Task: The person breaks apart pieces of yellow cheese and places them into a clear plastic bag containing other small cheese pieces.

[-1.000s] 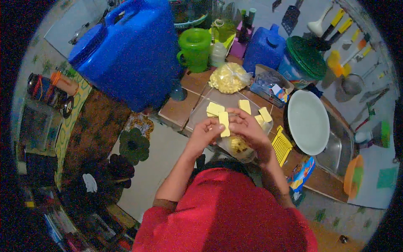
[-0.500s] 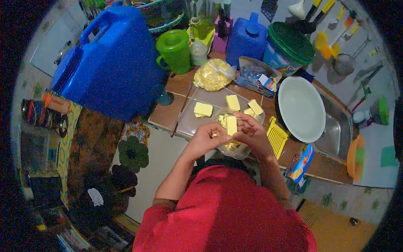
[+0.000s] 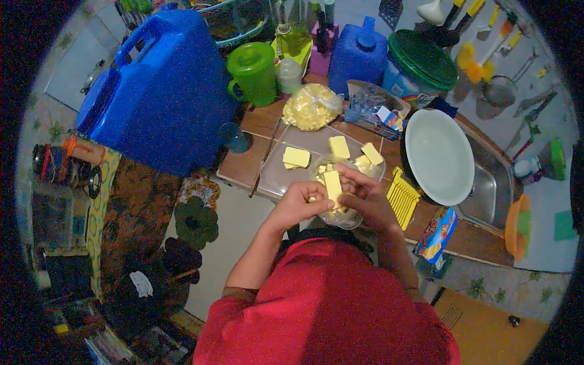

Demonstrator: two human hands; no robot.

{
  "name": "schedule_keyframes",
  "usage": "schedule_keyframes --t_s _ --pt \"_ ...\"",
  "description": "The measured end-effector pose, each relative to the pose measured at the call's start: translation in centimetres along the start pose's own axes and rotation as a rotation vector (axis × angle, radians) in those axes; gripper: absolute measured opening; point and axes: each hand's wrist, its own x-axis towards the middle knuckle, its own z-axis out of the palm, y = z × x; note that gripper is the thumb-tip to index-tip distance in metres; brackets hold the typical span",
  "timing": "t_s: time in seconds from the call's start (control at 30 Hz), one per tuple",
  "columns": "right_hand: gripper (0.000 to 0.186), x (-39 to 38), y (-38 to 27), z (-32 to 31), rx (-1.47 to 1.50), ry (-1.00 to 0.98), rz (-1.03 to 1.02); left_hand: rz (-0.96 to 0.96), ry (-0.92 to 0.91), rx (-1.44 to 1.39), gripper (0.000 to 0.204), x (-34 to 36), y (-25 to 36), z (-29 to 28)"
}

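A pale yellow slab of cheese (image 3: 333,185) is pinched between my two hands, above a clear bowl (image 3: 345,222). My left hand (image 3: 299,203) holds its lower left side, thumb against the edge. On the other side, my right hand (image 3: 372,198) grips it with the thumb near its lower right and the fingers curled behind. Small yellow pieces show in the bowl under the slab, partly hidden by my hands. Beyond them a clear tray (image 3: 275,173) carries a stack of cheese slabs (image 3: 296,157) at left, another slab (image 3: 339,147) and more slabs (image 3: 371,153) at right.
A knotted bag of yellow cubes (image 3: 310,109) sits at the tray's far edge. Right of the bowl lie a yellow ridged slicer (image 3: 403,198) and a blue packet (image 3: 437,235). A white oval basin (image 3: 439,157) stands by the sink (image 3: 491,182); a big blue jug (image 3: 164,91) looms left.
The slab of cheese has tilted slightly, its far end leaning left, still between both hands. My hands stay nearly in place, and the whole view has shifted a little.
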Motion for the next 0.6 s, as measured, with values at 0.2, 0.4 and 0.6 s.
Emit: schedule_keyframes --t_s 0.2,0.4,0.6 --pt "0.059 0.8 1.2 -0.5 0.033 -0.048 -0.001 0.013 0.032 -0.022 0.015 -0.1 -0.4 -0.1" --pt "0.063 0.8 1.2 -0.3 0.128 -0.124 -0.034 0.001 0.014 -0.085 0.015 -0.3 -0.4 -0.1" --pt "0.068 0.6 0.7 -0.3 0.067 -0.107 -0.002 0.085 0.02 -0.085 0.017 -0.1 -0.5 0.0"
